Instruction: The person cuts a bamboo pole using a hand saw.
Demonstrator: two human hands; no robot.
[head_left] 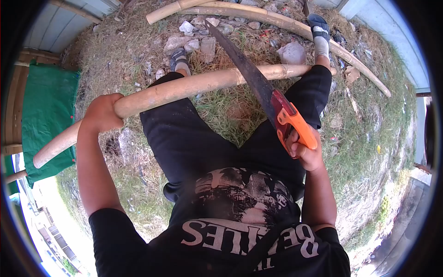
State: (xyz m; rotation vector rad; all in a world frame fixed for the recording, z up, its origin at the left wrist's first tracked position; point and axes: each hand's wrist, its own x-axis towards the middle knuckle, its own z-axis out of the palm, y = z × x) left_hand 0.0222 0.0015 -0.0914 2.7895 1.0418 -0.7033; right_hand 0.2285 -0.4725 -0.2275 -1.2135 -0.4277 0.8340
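Observation:
A thick bamboo pole (184, 87) lies across my thighs, slanting from the lower left up to the right knee. My left hand (104, 112) is wrapped around it left of my legs, and its left end sticks out beyond the wrist. In my right hand (304, 148) is a hand saw (247, 64), gripped by its orange handle. The dark blade points up and to the left, passing over the pole between my knees in this view. Whether the teeth touch the bamboo, I cannot tell.
More bamboo poles (277, 22) lie on the ground beyond my feet. Pale stones (292, 53) and rubble are scattered among dry grass. A green sheet (50, 115) hangs at the left, and light wall panels (392, 37) stand at the upper right.

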